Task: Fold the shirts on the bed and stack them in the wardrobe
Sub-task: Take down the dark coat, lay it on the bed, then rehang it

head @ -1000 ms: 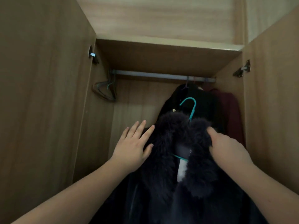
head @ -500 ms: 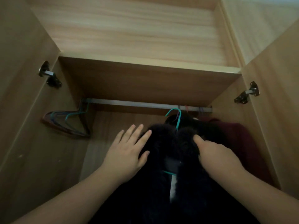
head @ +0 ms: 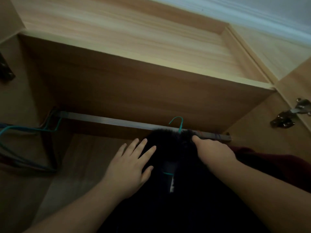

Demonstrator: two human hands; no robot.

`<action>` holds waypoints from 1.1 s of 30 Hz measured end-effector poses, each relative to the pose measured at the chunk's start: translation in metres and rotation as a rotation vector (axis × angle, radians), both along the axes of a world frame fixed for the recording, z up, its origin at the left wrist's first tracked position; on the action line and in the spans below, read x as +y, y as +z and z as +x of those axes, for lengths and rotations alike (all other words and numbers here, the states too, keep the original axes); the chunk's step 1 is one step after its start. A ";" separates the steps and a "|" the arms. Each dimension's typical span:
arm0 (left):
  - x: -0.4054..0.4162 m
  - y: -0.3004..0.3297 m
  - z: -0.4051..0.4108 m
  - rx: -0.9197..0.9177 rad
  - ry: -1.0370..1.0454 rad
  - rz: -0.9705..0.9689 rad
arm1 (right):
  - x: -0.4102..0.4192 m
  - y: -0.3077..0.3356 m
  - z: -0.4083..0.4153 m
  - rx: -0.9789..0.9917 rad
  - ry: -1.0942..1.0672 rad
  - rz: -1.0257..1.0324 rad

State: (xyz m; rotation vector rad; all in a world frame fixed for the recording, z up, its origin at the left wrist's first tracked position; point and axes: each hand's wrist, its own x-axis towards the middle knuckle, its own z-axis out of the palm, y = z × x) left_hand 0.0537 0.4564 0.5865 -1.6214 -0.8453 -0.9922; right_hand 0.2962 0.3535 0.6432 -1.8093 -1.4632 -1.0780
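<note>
Head view showed left hand [head: 129,167] fingers [head: 146,153] spread flat on a dark fur-collared coat [head: 161,140]; right hand [head: 213,151] gripped its collar. Its teal hanger [head: 177,122] neared the rail [head: 117,121]. No shirts appeared; stacking seemed undone. Empty hangers [head: 25,145] hung left, a maroon garment [head: 272,165] right.

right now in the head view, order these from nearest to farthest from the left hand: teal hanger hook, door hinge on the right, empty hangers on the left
From the left hand:
1. Teal hanger hook, up and right, above the dark fur collar the hand rests on.
2. Empty hangers, far left on the rail.
3. Door hinge, far right.
</note>
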 end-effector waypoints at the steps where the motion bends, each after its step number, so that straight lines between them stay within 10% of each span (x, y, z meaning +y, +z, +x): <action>1: 0.009 0.007 -0.002 -0.002 -0.012 0.005 | 0.009 0.007 0.000 -0.008 -0.010 0.010; 17: 0.049 -0.002 0.006 -0.034 -0.038 0.010 | 0.055 0.017 0.003 -0.078 -0.118 -0.016; 33: -0.111 -0.062 -0.008 0.029 0.127 -0.126 | -0.023 -0.045 -0.012 -0.205 -0.067 -0.058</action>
